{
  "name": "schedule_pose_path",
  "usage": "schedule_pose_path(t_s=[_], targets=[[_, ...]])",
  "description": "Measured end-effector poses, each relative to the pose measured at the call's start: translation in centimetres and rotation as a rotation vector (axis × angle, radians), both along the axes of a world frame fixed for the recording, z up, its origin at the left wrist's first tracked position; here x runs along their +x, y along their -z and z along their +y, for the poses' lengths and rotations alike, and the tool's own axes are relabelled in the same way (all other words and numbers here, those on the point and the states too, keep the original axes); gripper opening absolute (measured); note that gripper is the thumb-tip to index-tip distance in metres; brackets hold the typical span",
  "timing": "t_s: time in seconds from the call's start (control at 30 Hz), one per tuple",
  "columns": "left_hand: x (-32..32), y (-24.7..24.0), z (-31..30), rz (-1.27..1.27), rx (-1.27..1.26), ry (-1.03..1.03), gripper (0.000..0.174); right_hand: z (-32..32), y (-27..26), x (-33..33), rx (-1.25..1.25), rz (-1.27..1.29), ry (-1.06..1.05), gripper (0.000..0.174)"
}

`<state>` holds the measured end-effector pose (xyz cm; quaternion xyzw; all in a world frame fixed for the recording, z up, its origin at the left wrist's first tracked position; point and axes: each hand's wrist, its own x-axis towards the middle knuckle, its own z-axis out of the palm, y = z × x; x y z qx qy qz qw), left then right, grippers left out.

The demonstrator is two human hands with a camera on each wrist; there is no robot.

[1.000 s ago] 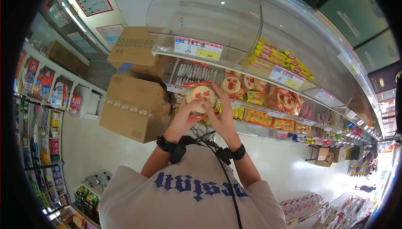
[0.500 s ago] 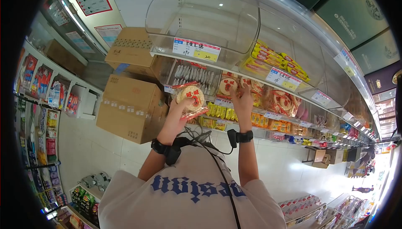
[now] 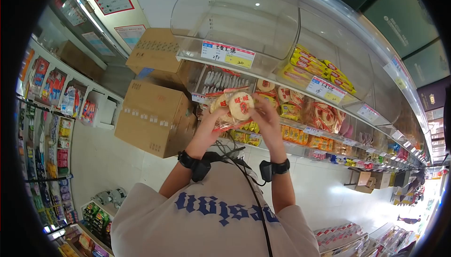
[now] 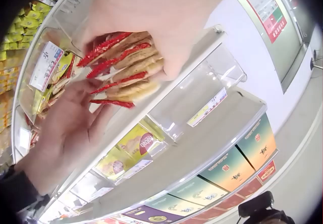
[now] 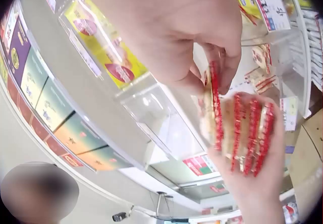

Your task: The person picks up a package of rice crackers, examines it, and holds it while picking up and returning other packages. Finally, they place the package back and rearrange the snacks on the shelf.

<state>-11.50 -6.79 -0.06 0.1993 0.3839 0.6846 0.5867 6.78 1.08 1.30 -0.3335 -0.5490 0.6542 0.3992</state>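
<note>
My left hand (image 3: 205, 132) grips a stack of several rice cracker packets (image 5: 247, 133), clear wrappers with red crimped edges. Between the thumb and fingers of my right hand (image 3: 268, 123) is one more round rice cracker packet (image 3: 242, 105), its red print facing up. In the head view it overlaps the right side of the stack. From the right wrist, this packet (image 5: 214, 108) stands edge-on beside the others, pinched at its top. Behind the hands, more rice cracker packets (image 3: 287, 95) lie in a shelf bin.
Clear-fronted bins with price tags (image 3: 228, 54) overhang the hands. Yellow snack packs (image 3: 310, 64) fill one upper bin, and silver-wrapped sticks (image 3: 221, 79) sit left of the crackers. Cardboard boxes (image 3: 152, 118) are stacked at the left. Cables hang between the wrists.
Both hands were together on the stack, then my right hand reached right into the cracker bin. It has come back left to the stack with a packet pinched in its fingers.
</note>
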Motion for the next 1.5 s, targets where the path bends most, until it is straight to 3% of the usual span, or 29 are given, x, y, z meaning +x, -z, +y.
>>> schedule_pose_path(t_s=[0.07,0.37,0.57,0.67,0.77,0.87,0.93,1.03,1.13,1.23,1.5], targets=[[0.0,-0.4,0.3,-0.286,-0.043,0.026,0.042,-0.2,1.7,-0.7,-0.051,-0.002,-0.032,0.046],[-0.1,1.9,1.0,-0.186,0.077,0.008,0.049,-1.0,0.2,-1.8,0.093,-0.035,0.008,0.040],[-1.1,-0.8,0.5,-0.048,0.071,0.053,0.046,-2.0,-0.4,-2.7,0.240,-0.144,0.051,0.040],[-1.3,-1.9,0.0,0.011,0.032,0.003,0.044,-1.7,-0.5,-2.8,0.323,-0.153,0.021,0.038],[-1.4,-1.7,-0.2,-0.050,0.009,-0.059,0.045,-0.1,0.5,-1.2,0.337,-0.179,0.126,0.033],[-2.0,-1.2,-0.6,-0.066,0.018,-0.117,0.048,4.8,2.6,3.1,0.478,-0.410,0.419,0.036],[-2.2,-1.1,-0.8,-0.104,0.022,-0.119,0.048,8.4,4.1,5.6,0.788,-0.773,0.652,0.045],[-2.1,-1.4,-1.0,-0.151,-0.001,-0.086,0.047,11.6,7.4,7.8,0.834,-0.960,0.639,0.054],[-1.8,-1.0,-1.0,-0.128,-0.041,-0.067,0.047,12.9,9.3,8.4,0.694,-1.056,0.581,0.055],[-1.8,-1.3,-1.0,-0.113,-0.018,-0.066,0.046,12.3,9.1,8.7,0.759,-1.043,0.619,0.048],[-1.5,-1.4,-0.7,-0.082,-0.058,-0.027,0.048,9.2,4.6,7.9,0.530,-0.761,0.694,0.032]])
